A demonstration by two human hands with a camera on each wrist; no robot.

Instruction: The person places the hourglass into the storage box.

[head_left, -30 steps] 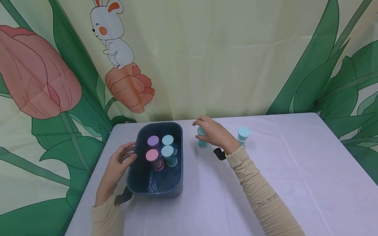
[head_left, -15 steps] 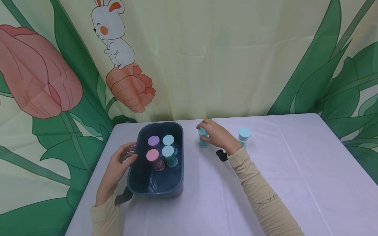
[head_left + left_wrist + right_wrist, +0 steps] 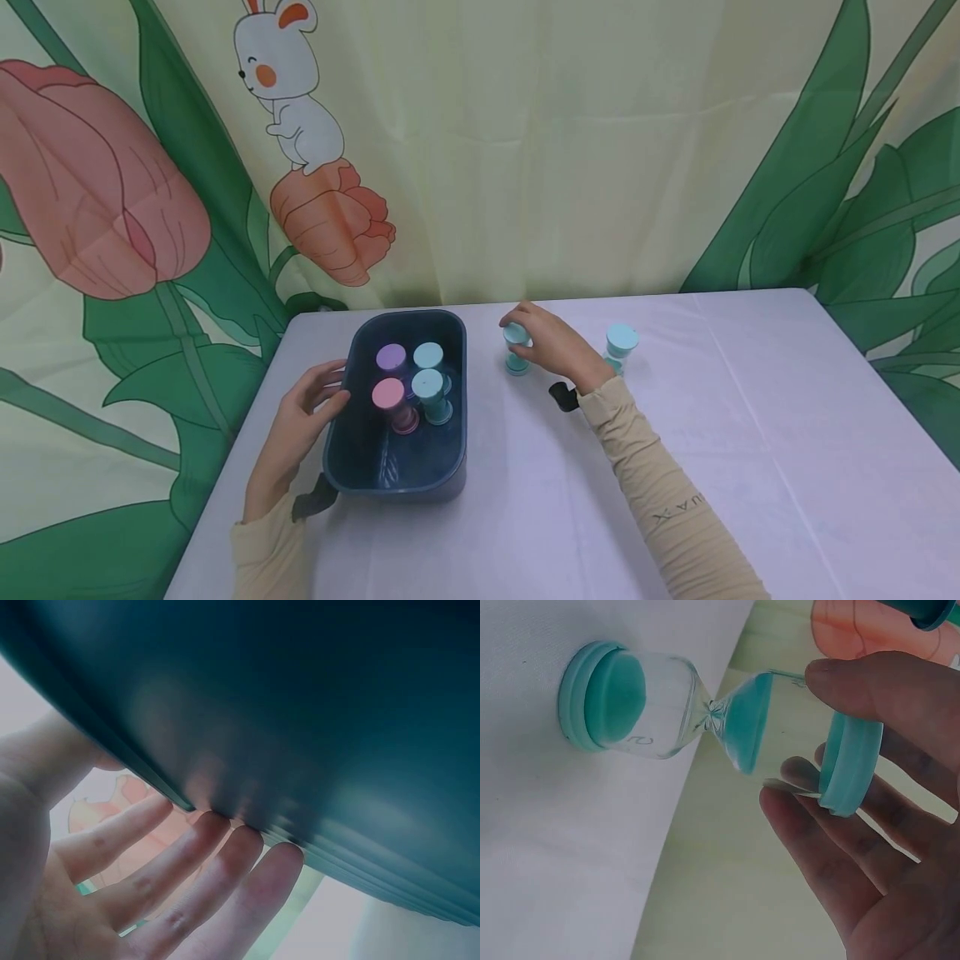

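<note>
In the head view my right hand point(image 3: 551, 340) is at a teal hourglass point(image 3: 517, 363) standing upright on the white tablecloth. The right wrist view shows the thumb and fingers around the upper glass of this hourglass point(image 3: 754, 724), just under its teal cap point(image 3: 855, 761). Teal sand lies in both of its bulbs. My left hand point(image 3: 303, 417) rests its fairly straight fingertips against the left side of a dark blue bin point(image 3: 397, 485). Up close, those fingers point(image 3: 274, 877) touch the bin's outer wall point(image 3: 360, 787) below the rim.
Inside the bin stand a purple hourglass point(image 3: 391, 358), a pink hourglass point(image 3: 388, 394) and two teal hourglasses, one a teal hourglass point(image 3: 429, 385) in front. Another teal hourglass point(image 3: 621, 340) stands beyond my right wrist. A printed curtain point(image 3: 570, 167) hangs behind the table.
My right hand has drawn in around the top of the teal hourglass, its fingers and thumb closing from spread. The left hand and the bin have stayed in place.
</note>
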